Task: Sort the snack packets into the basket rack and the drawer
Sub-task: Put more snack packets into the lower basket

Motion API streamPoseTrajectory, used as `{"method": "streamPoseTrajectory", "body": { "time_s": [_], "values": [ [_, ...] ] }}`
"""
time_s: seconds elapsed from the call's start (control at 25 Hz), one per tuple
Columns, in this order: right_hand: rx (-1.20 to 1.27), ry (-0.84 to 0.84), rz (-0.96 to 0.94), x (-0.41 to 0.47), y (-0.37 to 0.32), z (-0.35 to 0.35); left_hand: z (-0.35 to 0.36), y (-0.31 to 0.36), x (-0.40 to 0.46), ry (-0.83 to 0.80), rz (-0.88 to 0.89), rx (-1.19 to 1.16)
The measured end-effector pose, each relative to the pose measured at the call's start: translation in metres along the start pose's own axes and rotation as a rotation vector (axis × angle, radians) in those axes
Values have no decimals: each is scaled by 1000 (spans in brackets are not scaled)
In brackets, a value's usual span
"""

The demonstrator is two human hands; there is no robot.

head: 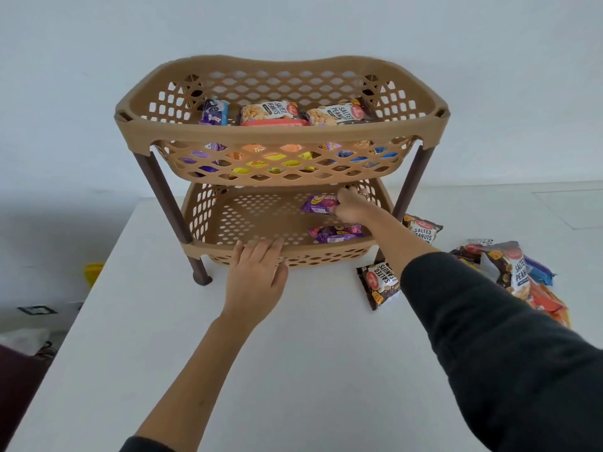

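Observation:
A tan two-tier basket rack (280,132) with brown legs stands on the white table. Its top basket holds salted peanut packets (269,113) and a purple packet (213,114), with more packets showing through the lattice. My right hand (350,203) reaches into the lower basket (228,220) and grips a purple packet (318,203) at the back right. A second purple packet (336,232) lies in front of it. My left hand (256,272) rests flat on the lower basket's front rim, fingers spread.
Loose salted peanut packets (380,283) (422,228) lie on the white table (293,353) right of the rack. A pile of mixed packets (515,275) sits further right, partly behind my dark sleeve. The table's left edge drops to the floor.

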State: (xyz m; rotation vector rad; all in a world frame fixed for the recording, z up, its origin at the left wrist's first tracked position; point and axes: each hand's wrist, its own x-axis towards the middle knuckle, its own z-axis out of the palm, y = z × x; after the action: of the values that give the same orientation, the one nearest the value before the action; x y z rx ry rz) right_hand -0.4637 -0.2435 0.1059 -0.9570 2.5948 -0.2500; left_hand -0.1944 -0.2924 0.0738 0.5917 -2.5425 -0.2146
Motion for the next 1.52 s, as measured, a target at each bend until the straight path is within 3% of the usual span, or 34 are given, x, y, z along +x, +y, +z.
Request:
{"method": "streamPoseTrajectory", "body": {
  "time_s": [0.16,0.44,0.76,0.96,1.24,1.36,1.52],
  "values": [
    [-203,-97,-6,14,7,7,2,-2,0,-15,-4,-26],
    [-344,43,-90,7,13,15,5,-4,-1,0,23,0],
    [-288,108,-109,-6,6,14,6,-4,-1,0,42,31],
    [-104,319,-202,-43,-18,9,5,-4,-3,5,62,36],
    [226,814,-611,-163,5,55,3,0,-2,21,68,1],
    [257,886,-458,-191,52,77,2,-1,-3,5,102,57],
    [150,799,-3,-191,128,87,0,3,-2,-14,105,83]
  ]
}}
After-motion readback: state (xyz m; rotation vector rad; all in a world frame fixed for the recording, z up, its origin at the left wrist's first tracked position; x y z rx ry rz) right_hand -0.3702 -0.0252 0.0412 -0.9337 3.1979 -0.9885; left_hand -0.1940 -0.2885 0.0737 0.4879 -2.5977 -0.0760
